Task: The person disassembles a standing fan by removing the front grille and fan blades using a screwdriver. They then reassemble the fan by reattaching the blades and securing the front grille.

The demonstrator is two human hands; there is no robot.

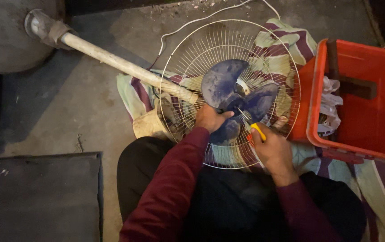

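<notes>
Under the fingers of both hands lies one fan: a round wire guard (188,49), thin pale metal rods, w/ three dusty blue plastic blades (221,80) inside. Left hand (209,118) is clenched on the lowest blade, near the hub. Right hand (273,150) grasps one pair of pliers w/ yellow-and-orange handles (257,131), metal tip just beside the left fingertips. Up-left from the left fingers goes one rough white pole (120,65). Right of the right fingers stands one red plastic box (383,134), rectangular, w/ crumpled white plastic & one dark wooden handle in it. Striped cloth (286,38) is below all.
</notes>
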